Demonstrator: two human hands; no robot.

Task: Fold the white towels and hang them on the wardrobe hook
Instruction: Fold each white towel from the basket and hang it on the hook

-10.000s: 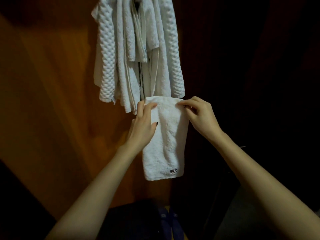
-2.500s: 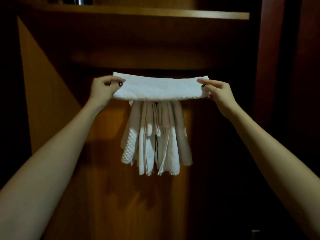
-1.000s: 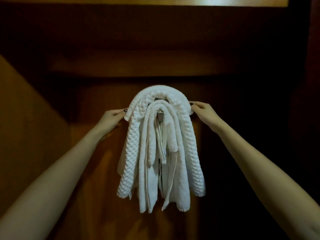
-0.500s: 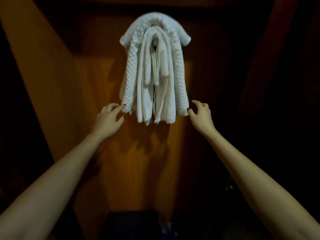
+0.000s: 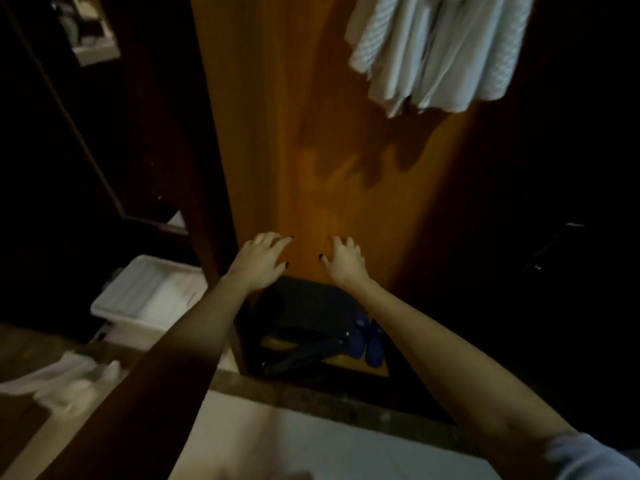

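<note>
White towels [image 5: 436, 50] hang bunched at upper right, against the wooden wardrobe panel [image 5: 277, 133]. Well below them, the left hand [image 5: 258, 259] and right hand [image 5: 344, 261] hover side by side, each grip released, fingers spread, apart from the towels. A white bin [image 5: 138, 306] stands at left.

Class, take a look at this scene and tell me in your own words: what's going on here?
A person faces an open wooden wardrobe. The white towels hang bunched together at the top right, and neither hand touches them. The left hand and right hand are empty and open, held low in front of the wardrobe. A white bin sits at the lower left; a dark bag and blue slippers lie on the wardrobe floor.
</note>
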